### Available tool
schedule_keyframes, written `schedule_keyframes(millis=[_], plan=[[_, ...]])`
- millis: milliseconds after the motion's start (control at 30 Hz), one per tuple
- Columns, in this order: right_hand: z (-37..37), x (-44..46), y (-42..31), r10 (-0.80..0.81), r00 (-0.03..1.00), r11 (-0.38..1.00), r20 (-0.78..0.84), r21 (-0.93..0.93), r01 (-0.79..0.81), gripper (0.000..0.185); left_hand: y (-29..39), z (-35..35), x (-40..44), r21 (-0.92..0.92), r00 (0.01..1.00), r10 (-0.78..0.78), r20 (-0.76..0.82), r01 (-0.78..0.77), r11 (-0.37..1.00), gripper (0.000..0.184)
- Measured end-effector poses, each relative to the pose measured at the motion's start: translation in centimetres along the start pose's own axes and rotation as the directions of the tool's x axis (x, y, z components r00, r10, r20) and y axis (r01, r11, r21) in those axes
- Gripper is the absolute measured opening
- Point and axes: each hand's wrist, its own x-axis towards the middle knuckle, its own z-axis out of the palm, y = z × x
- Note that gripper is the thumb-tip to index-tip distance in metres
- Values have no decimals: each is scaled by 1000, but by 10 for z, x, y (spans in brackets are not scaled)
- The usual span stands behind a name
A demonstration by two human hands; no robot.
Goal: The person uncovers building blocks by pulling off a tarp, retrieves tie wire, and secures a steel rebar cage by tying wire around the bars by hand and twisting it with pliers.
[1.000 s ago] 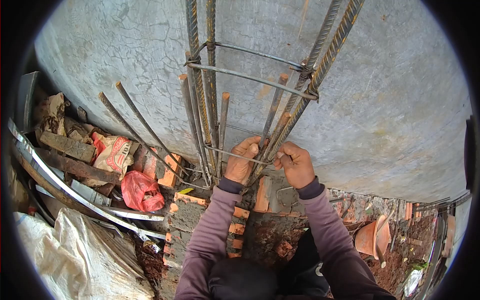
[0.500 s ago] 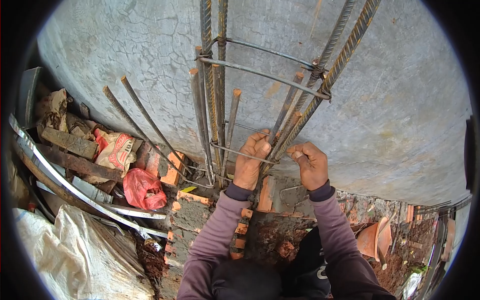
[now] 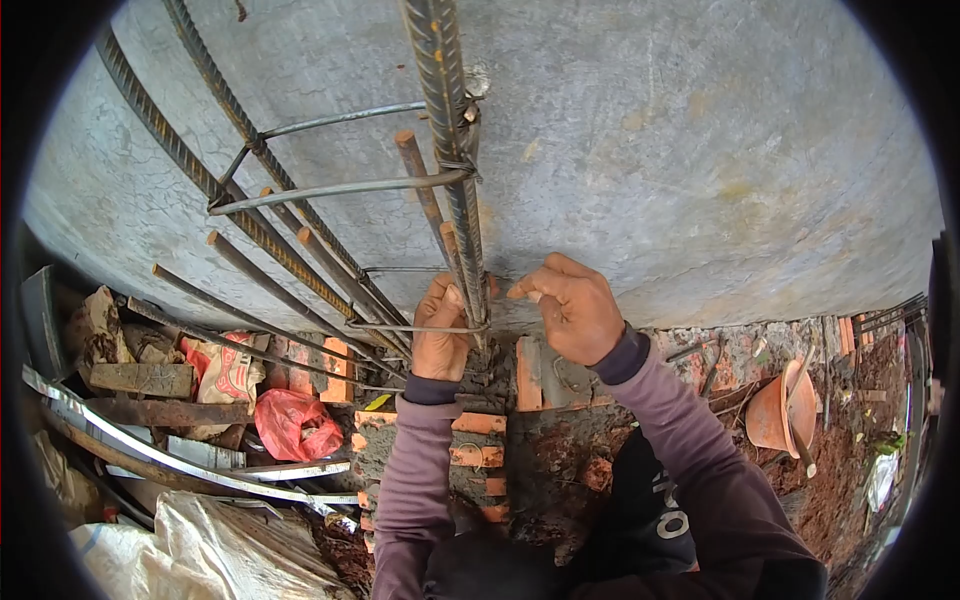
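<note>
Ribbed vertical rebars rise against the grey wall, joined by thin bent stirrups. My left hand is at the right-hand bars, behind the lower stirrup. Its thumb and fingers are pinched together beside the bars; anything between them is hidden. To the right of the same bars is my right hand, with thumb and index finger pressed together and the fingertips pointing at the bars. What it pinches is too small to make out. Shorter plain bars stand among the ribbed ones.
Low mortared brickwork lies below the hands. At the left are a red plastic bag, a torn paper sack, scrap wood and a white sack. An orange bucket lies on the soil at the right.
The view has shifted, so the bars now lean left and appear further left. My right hand has turned, its wrist lower right. My left hand stays at the right-hand bars.
</note>
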Motion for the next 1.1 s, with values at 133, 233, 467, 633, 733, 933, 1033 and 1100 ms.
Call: schedule_keyframes(millis=[133, 233, 467, 633, 733, 933, 1033, 1100], plan=[[4, 5, 9, -43, 996, 997, -73, -68, 38, 28, -4, 12, -3, -29, 990, 98, -98, -102, 994, 28], [17, 1, 16, 24, 982, 996, -188, 87, -7, 25, -2, 18, -7, 4, 983, 153, -100, -153, 988, 27], [56, -1, 13, 576, 790, 356, -212, 935, -9, 17, 17, 9, 3, 39, 999, -34, 31, 33, 999, 28], [63, -3, 10, 617, 786, 227, -47, 967, -120, 18, 6, 3, 6, -20, 998, -37, 42, 38, 999, 37], [61, 2, 11, 529, 820, 533, -221, 838, -119, 8, 7, 9, 8, -1, 998, -55, 34, 55, 998, 41], [68, 20, 9, 336, 830, 805, -445, 594, -7, 5, 13, 8, 9, 29, 988, -120, 98, 118, 993, 48], [60, 30, 3, 117, 867, 956, -484, 291, 33, 6, -1, -7, 13, 33, 992, -61, 113, 58, 998, 48], [56, 35, -1, 94, 872, 963, -481, 265, 42, 7, 3, -1, 12, 19, 992, -68, 108, 66, 998, 45]])
